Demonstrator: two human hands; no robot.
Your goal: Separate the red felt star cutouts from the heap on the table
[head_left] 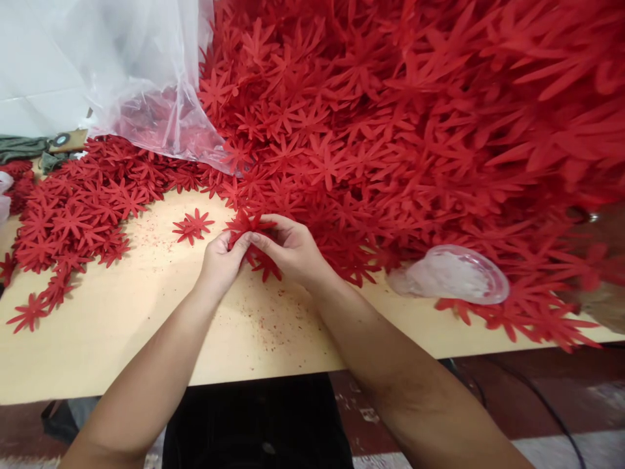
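Between both hands is a red star-shaped artificial flower piece [243, 223] with narrow petals, pinched near the middle of the table. My left hand [225, 257] grips it from the left, the thumb pressed on top. My right hand [291, 251] grips it from the right, its thumb tip close to the left one. The fingers under the piece are partly hidden. Just left of the hands, a small stack of the same red pieces [192, 227] lies on the table. Another red piece [266, 266] shows beneath the right hand.
A huge heap of red pieces [332, 156] rises behind and to the right. A smaller pile [78, 215] spreads at the left. A clear plastic bag [156, 111] stands at the back. A clear plastic container [454, 277] lies at the right. Crumbs dot the wooden table [234, 358].
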